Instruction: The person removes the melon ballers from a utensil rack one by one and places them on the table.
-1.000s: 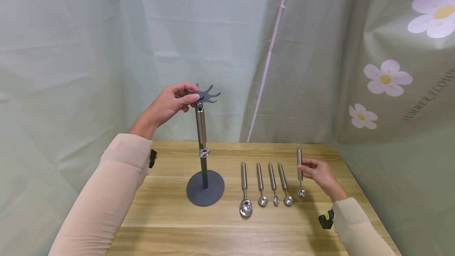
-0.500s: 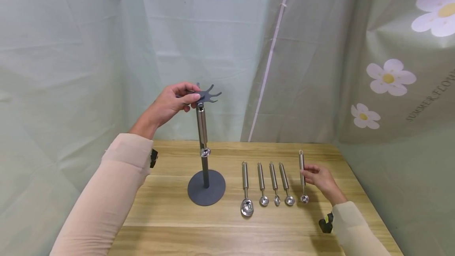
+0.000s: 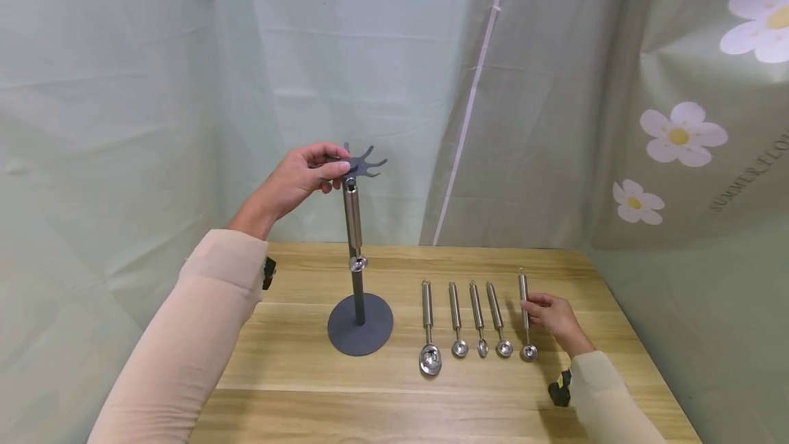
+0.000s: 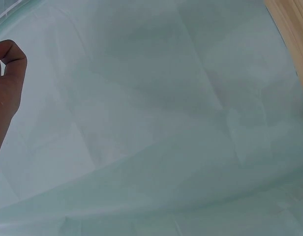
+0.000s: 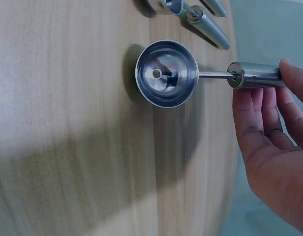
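My left hand (image 3: 333,168) grips the dark star-shaped top (image 3: 368,162) of a tall grey stand (image 3: 360,326). One steel scoop (image 3: 354,225) hangs from that top along the pole. My right hand (image 3: 530,307) pinches the handle of a small steel scoop (image 3: 525,317), which lies on the wooden table (image 3: 296,375) at the right end of a row. The right wrist view shows its round bowl (image 5: 166,73) against the wood, with my thumb and fingers (image 5: 269,123) around the handle (image 5: 255,74). Only the edge of my left hand (image 4: 6,73) shows in the left wrist view.
Several more steel scoops (image 3: 455,321) lie side by side between the stand and my right hand, the largest (image 3: 428,331) nearest the stand. A pale green curtain (image 3: 185,88) hangs close behind the table, with flowered cloth (image 3: 678,136) on the right.
My right hand has lowered the small scoop from a raised, upright hold down onto the table beside the row. The left hand has stayed on the stand's top.
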